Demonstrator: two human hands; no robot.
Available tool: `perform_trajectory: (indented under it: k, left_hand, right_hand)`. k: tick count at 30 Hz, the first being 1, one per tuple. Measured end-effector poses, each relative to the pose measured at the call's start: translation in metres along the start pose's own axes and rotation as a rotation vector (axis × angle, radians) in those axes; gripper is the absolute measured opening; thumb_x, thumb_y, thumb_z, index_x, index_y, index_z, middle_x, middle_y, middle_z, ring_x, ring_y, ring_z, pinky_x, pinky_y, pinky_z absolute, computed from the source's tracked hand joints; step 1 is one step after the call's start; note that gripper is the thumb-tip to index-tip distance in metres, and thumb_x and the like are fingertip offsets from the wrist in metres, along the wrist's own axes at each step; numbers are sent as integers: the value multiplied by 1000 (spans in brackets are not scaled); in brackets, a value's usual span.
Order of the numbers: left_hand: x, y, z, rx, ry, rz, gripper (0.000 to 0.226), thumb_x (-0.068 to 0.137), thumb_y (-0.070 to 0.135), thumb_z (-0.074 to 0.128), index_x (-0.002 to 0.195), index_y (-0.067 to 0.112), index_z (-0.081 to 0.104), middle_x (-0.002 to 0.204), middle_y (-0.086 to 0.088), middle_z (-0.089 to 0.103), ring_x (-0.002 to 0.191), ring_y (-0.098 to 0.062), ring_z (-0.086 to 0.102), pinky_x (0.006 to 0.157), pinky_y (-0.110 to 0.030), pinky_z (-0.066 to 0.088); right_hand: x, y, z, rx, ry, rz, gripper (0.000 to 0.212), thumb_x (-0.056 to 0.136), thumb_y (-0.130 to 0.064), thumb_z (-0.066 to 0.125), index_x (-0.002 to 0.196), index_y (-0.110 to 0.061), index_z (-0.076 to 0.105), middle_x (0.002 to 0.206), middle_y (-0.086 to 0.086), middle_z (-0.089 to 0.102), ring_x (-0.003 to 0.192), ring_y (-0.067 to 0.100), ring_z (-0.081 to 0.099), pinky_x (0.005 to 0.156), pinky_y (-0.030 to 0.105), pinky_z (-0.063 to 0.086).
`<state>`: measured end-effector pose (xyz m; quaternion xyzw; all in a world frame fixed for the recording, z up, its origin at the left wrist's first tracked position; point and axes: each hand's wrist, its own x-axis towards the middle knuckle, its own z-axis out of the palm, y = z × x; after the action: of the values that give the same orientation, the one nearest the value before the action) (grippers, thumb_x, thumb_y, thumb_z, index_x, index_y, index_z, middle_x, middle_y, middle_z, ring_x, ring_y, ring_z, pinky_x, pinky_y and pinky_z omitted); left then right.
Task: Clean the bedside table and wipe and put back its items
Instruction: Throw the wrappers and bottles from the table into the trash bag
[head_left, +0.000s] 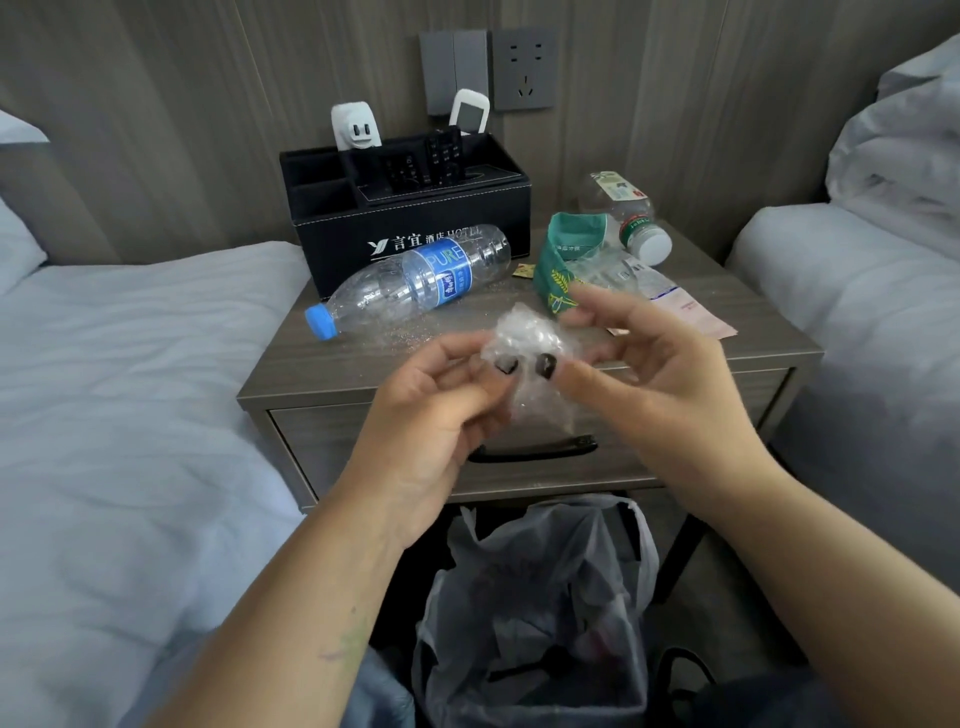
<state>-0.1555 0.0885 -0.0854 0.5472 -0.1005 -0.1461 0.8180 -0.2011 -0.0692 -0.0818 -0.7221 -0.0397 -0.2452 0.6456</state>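
Bin bag (540, 597): 1, nearest the camera, open on the floor under the table, directly below the hands.
Left hand (441, 410): fingers and thumb curled onto the left side of the crumpled clear plastic (530, 358).
Right hand (649, 364): thumb and fingers pinching the right side of the same plastic; upper fingers loosely spread.
Plastic: 1 wad, held in the air between both hands, above the table's front edge and over the bag.
Step in hand: likely balling up this wrapper to throw away. Best done by squeezing it small with both hands, then releasing straight down over the bag's mouth so it does not spring open or catch the rim.
Table (363, 364): 1, with 1 drawer; fine specks near its front edge suggest wiping is not yet done.
Bottles: 2, both lying down; 1 blue-capped bottle (415, 280) left, 1 white-capped bottle (623, 218) back right.
Green packet (563, 260): 1, beside a clear wrapper (618, 273) and 1 pink paper slip (701, 317).
Black organiser box (410, 208): 1, at the back, holding about 4 remotes.
Wall socket (524, 67): 1, farthest back.
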Motion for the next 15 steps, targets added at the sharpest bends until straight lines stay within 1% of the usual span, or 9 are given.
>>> perform_trajectory:
  k: [2,3,4,6,8,10,12,14,15]
  left_hand:
    - [-2,-2,4,6,-31,20,27,68,8,67,95,7,67,85,-7,71,73,-16,66,66,-26,56]
    - [-2,-2,6,13,-14,13,26,66,8,67,92,7,68,82,-6,72,70,-15,67,64,-24,57]
    - [-2,-4,6,20,8,0,24,65,8,67,90,7,69,77,-5,73,67,-13,68,61,-23,58]
    - [-2,-6,9,9,35,-51,15,72,4,66,87,7,68,70,-2,72,60,-10,68,59,-22,59]
    - [-4,-6,13,-72,48,-111,12,86,0,58,88,5,69,72,-6,71,61,-11,68,61,-24,59]
    - [-5,-5,13,-236,24,-157,15,86,4,55,92,1,68,80,-13,72,70,-18,71,71,-30,61]
    - [-7,-5,12,-281,-18,-149,31,78,17,61,101,-2,68,92,-17,73,81,-22,72,80,-32,60]
    - [-6,-8,11,-157,31,-116,39,72,19,65,105,0,68,94,-14,74,80,-18,72,73,-27,60]
    - [-4,-8,9,-98,87,-100,36,72,14,67,106,1,67,93,-12,75,78,-17,73,70,-25,60]
  right_hand:
    - [-1,0,1,-50,-68,-9,41,72,-11,80,111,-17,68,101,11,70,84,29,65,80,44,58]
    - [-2,0,1,-94,-52,-38,37,73,-6,80,106,-16,69,96,12,71,84,32,66,78,45,58]
    - [-3,1,2,-163,-7,-88,34,73,-1,80,101,-18,70,92,11,71,81,30,65,75,42,57]
    - [-3,4,3,-341,78,-259,32,72,3,78,92,-21,72,82,5,68,71,19,60,65,29,53]
    - [-4,10,6,-504,135,-481,24,72,10,74,88,-9,74,75,3,60,67,13,53,60,21,46]
    - [-4,20,8,-649,176,-640,19,74,14,69,88,1,73,74,8,56,67,20,53,58,30,48]
    - [-5,27,9,-723,159,-680,20,77,14,65,92,3,72,76,12,58,69,30,57,56,38,50]
    - [-9,31,11,-681,83,-624,30,77,14,61,100,-1,73,84,9,62,76,28,60,64,35,52]
    - [-13,31,13,-608,29,-526,36,76,14,59,103,-6,74,88,3,64,80,22,62,70,29,53]
